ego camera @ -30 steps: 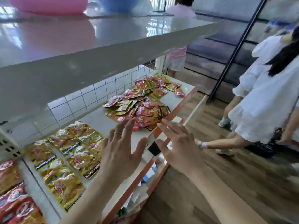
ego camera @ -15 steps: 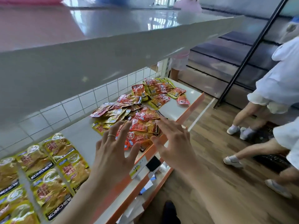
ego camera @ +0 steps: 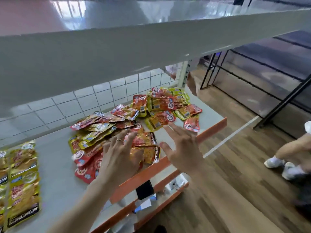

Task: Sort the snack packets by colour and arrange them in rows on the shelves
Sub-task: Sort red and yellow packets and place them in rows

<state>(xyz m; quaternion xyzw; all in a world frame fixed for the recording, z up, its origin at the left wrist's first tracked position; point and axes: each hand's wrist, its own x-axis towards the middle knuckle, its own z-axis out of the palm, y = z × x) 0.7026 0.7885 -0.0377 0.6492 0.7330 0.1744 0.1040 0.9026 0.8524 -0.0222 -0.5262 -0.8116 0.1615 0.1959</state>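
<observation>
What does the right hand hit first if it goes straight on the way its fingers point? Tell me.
Probably the red-and-yellow packet lying just beyond the fingertips: the right hand points its straight fingers at it. The hand's height is unclear, so it might pass over.

And here's the shelf (ego camera: 55, 174), pale grey with an orange front lip. On it sits a loose heap of packets (ego camera: 104, 132), red and yellow all jumbled, overlapping every which way, right up by the front edge. Further along, towards the shelf's far end, there's a second heap (ego camera: 166, 105), same mix, glossy and crinkled. Off at the left, yellow packets (ego camera: 21, 174) lie flat in neat rows, edge to edge, labels up.
</observation>
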